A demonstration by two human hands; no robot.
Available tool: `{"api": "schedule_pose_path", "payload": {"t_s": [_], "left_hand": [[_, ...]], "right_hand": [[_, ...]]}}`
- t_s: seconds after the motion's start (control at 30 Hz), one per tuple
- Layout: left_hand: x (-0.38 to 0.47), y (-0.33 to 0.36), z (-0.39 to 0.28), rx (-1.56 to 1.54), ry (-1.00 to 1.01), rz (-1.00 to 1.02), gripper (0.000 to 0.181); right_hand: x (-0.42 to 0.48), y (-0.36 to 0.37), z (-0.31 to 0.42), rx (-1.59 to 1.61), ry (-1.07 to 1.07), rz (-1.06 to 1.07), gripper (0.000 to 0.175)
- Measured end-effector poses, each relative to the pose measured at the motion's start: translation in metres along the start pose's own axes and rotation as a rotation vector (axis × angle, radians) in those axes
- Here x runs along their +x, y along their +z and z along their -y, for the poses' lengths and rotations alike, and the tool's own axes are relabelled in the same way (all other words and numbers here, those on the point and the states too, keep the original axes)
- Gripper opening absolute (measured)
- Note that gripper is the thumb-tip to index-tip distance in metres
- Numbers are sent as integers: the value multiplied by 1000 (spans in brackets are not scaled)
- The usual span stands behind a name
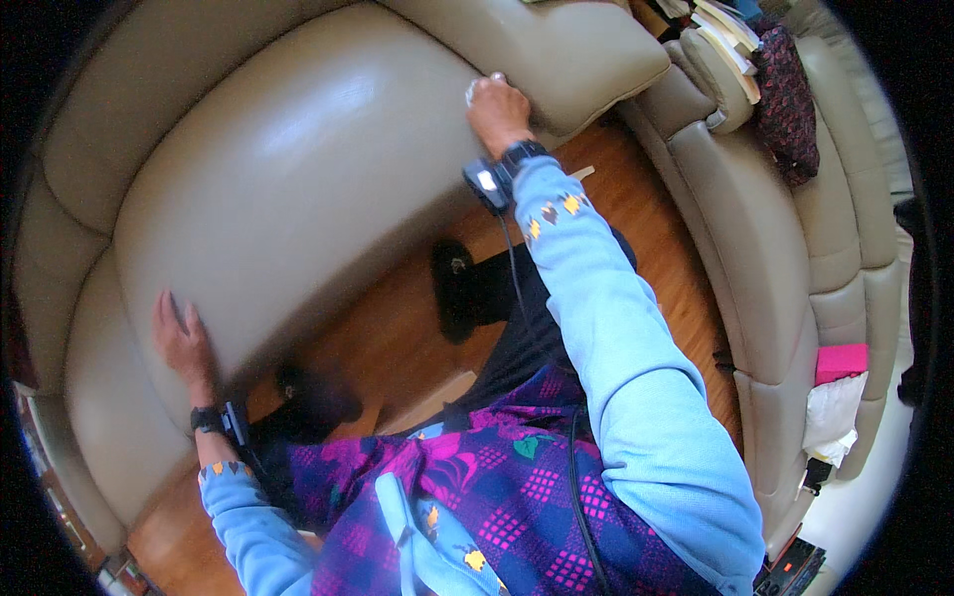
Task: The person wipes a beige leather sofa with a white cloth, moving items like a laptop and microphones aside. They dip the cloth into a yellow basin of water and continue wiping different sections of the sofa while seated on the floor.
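Observation:
A curved beige leather sofa spreads before me, its wide seat cushion shiny in the middle. Near the seat's left end, my left hand lies on the leather with its fingers apart. My right hand is at the seat's far right, close to the sofa's armrest. Its fingers are curled around something small and whitish, perhaps a cloth or tissue, mostly hidden. Both wrists wear black straps with small devices; a cable runs from the right one.
Brown wooden floor lies between this sofa and a second beige sofa on the right. That one bears papers, a dark patterned cushion, a pink item and a white bag. My feet in black shoes stand beside the seat.

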State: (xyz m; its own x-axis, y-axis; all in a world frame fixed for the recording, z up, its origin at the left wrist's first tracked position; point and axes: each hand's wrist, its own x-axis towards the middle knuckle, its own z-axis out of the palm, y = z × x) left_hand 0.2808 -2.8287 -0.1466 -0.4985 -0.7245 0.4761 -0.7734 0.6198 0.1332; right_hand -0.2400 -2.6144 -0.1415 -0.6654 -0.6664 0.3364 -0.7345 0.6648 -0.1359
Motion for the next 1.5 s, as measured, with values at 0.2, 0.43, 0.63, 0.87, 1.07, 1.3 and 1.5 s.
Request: {"api": "schedule_pose_path", "payload": {"t_s": [0.2, 0.43, 0.63, 0.87, 1.07, 1.3, 1.5], "left_hand": [[-1, 0, 2, 22, 10, 0, 48], [-3, 4, 2, 55, -26, 12, 49], [-3, 3, 2, 73, -11, 3, 48], [-1, 1, 3, 55, 7, 3, 48], [-1, 2, 8, 71, -14, 36, 49], [-6, 2, 9, 100, -25, 41, 50], [-4, -1, 5, 127, -11, 28, 50]], "right_hand": [[-38, 2, -17, 0, 83, -40, 18], [-78, -13, -26, 15, 185, -25, 13], [-65, -89, -76, 11, 351, 49, 20], [14, -163, -155, -211, 85, -831, 21], [86, -124, -202, 48, 404, -254, 39], [122, -104, -218, -180, 169, -82, 38], [113, -86, -185, -35, -147, -141, 42]]}}
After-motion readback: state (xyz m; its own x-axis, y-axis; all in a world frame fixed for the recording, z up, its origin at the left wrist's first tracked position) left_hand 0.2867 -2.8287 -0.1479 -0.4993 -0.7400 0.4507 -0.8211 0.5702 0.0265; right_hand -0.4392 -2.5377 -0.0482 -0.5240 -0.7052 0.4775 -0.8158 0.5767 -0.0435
